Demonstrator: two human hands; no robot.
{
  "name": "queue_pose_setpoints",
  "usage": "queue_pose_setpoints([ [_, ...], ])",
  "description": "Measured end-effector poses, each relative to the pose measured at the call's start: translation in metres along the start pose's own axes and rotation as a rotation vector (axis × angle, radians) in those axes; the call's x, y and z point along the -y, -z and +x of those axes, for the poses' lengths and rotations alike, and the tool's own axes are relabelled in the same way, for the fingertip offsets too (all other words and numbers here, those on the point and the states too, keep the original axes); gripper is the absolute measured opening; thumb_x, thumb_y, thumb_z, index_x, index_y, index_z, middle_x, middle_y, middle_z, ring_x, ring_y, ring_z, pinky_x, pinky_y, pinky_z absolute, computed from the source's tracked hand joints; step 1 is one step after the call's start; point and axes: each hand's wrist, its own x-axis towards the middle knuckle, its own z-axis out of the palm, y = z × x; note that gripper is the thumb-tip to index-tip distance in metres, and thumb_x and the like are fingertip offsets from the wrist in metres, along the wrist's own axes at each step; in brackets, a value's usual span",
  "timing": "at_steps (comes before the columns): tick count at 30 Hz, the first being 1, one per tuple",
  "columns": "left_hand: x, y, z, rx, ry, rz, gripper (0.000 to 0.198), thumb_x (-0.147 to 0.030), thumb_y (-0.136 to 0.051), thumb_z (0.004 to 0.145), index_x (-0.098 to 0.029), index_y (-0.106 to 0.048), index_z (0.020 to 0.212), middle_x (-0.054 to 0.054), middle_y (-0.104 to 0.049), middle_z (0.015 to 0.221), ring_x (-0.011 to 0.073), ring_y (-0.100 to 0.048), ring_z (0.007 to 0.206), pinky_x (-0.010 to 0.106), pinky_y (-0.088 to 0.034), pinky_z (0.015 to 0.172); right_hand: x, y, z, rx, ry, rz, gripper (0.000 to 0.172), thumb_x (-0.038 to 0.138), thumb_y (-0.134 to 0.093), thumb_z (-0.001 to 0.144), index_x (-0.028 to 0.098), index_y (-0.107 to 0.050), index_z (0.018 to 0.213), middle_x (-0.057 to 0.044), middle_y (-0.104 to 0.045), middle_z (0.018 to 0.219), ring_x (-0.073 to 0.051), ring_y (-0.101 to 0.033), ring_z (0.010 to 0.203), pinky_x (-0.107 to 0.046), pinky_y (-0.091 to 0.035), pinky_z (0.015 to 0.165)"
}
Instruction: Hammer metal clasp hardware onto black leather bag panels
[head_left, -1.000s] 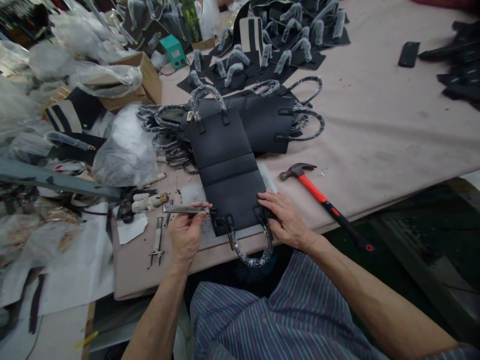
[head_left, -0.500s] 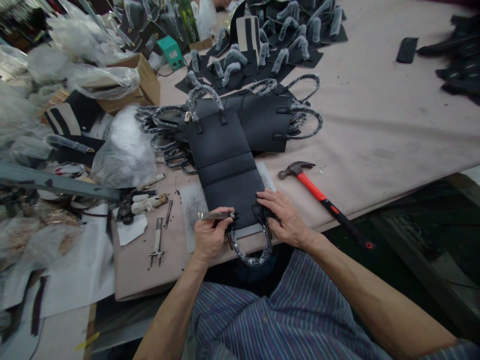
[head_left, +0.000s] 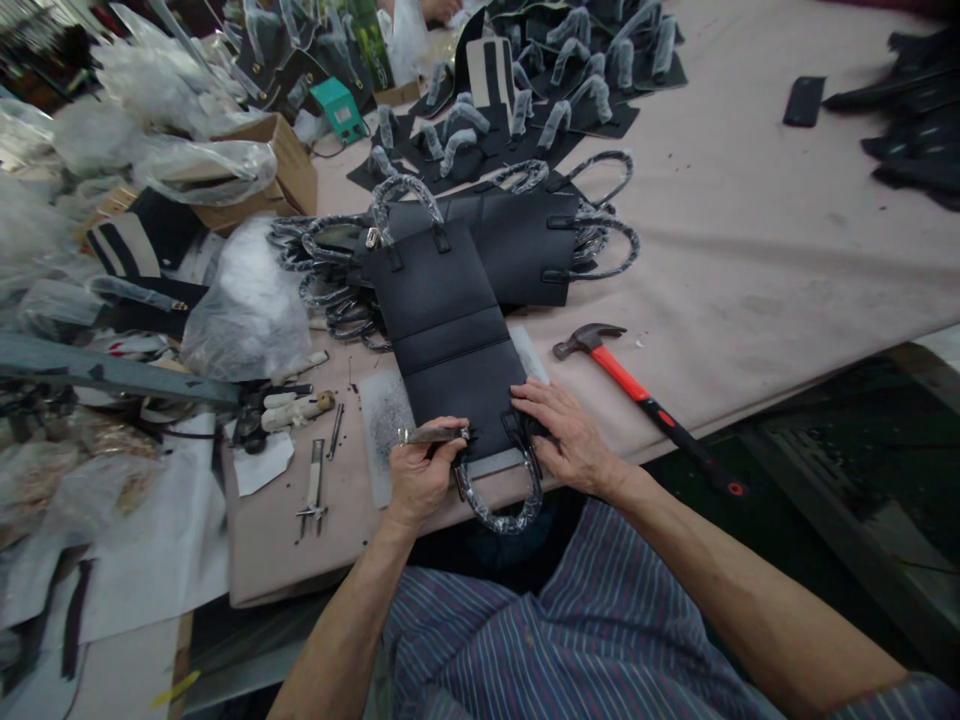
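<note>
A black bag panel (head_left: 450, 285) lies lengthwise in front of me, with a plastic-wrapped handle at each end. The near handle (head_left: 501, 522) hangs over the table edge. My left hand (head_left: 421, 475) is closed around a slim metal punch (head_left: 431, 435), held nearly flat with its pronged tip at the left tab of that handle. At the panel's lower right edge, my right hand (head_left: 566, 435) grips the leather beside the other tab, fingers on top. What lies under its palm is hidden. A pale speckled board (head_left: 382, 425) shows beneath the panel.
A claw hammer (head_left: 637, 390) with a red-black handle lies right. Left are a caliper-like metal tool (head_left: 313, 490) and a thin rod (head_left: 336, 430). Behind are stacked bag panels (head_left: 517, 240), a cardboard box (head_left: 292, 165), a green device (head_left: 339, 110) and a plastic bag (head_left: 255, 310).
The view has shifted slightly. My left hand's punch looks tilted a little differently; both hands stay in about the same place on the panel.
</note>
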Motion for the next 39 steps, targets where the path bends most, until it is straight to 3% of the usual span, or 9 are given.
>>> queue_pose_setpoints([
  [24, 0.001, 0.0, 0.001, 0.0, -0.035, 0.062, 0.012, -0.024, -0.072, 0.087, -0.021, -0.075, 0.099, 0.005, -0.08, 0.099, 0.0213, -0.076, 0.096, 0.043, -0.06, 0.098, 0.001, 0.001, 0.0, 0.005, -0.016, 0.001, 0.058, 0.016, -0.05, 0.082, 0.021, -0.054, 0.14, -0.011, -0.05, 0.152, -0.033, -0.037, 0.147, -0.066, -0.025, 0.122],
  [31, -0.001, -0.005, 0.001, 0.012, -0.125, 0.141, 0.011, -0.023, -0.068, 0.089, -0.022, -0.072, 0.099, 0.005, -0.079, 0.099, 0.0212, -0.075, 0.098, 0.04, -0.06, 0.095, 0.002, 0.001, 0.001, 0.012, -0.01, 0.003, 0.059, 0.015, -0.05, 0.082, 0.021, -0.054, 0.14, -0.011, -0.05, 0.152, -0.033, -0.038, 0.146, -0.066, -0.026, 0.122],
  [39, 0.001, -0.012, -0.002, 0.002, -0.325, 0.227, 0.01, -0.018, -0.062, 0.092, -0.021, -0.067, 0.101, 0.006, -0.077, 0.1, 0.0184, -0.074, 0.097, 0.036, -0.061, 0.092, 0.002, 0.001, 0.001, -0.006, 0.004, -0.008, 0.057, 0.016, -0.048, 0.082, 0.019, -0.054, 0.138, -0.013, -0.051, 0.151, -0.033, -0.039, 0.146, -0.067, -0.028, 0.12],
])
